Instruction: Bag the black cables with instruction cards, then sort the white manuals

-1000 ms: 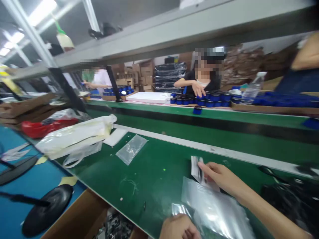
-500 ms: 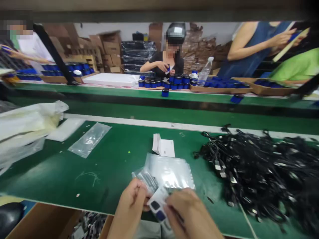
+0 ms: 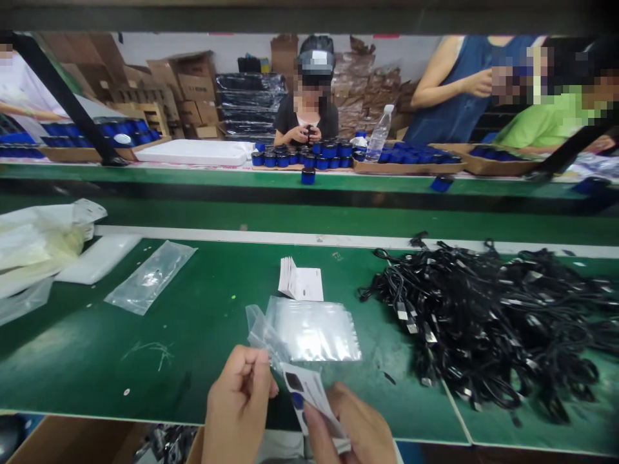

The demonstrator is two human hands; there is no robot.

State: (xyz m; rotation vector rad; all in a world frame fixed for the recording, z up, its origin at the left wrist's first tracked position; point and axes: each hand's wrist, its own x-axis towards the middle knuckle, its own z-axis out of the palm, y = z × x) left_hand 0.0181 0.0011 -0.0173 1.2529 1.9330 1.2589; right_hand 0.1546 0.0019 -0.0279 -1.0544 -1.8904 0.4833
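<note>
Between finger and thumb, my left hand (image 3: 242, 393) pinches a clear plastic bag (image 3: 265, 338) near its mouth. My right hand (image 3: 355, 422) grips a folded white leaflet (image 3: 312, 396) with dark and blue pictures on it. The leaflet's upper end touches the bag's edge; whether it is inside the bag I cannot tell. Just beyond my hands lies a stack of clear plastic bags (image 3: 314, 332). Behind that stack sits a small pile of white leaflets (image 3: 308, 283), some standing half-folded.
To the right is a large heap of black USB cables (image 3: 483, 316). A lone plastic bag (image 3: 152, 277) and larger bags (image 3: 43, 238) lie left. Below the edge is a carton (image 3: 91, 441). Across the bench, co-workers handle blue jars (image 3: 329, 151) near a bottle (image 3: 380, 134).
My right hand has turned the leaflet and brought its end up against the bag. The bag in my left hand has spread upward. The whole view has shifted slightly.
</note>
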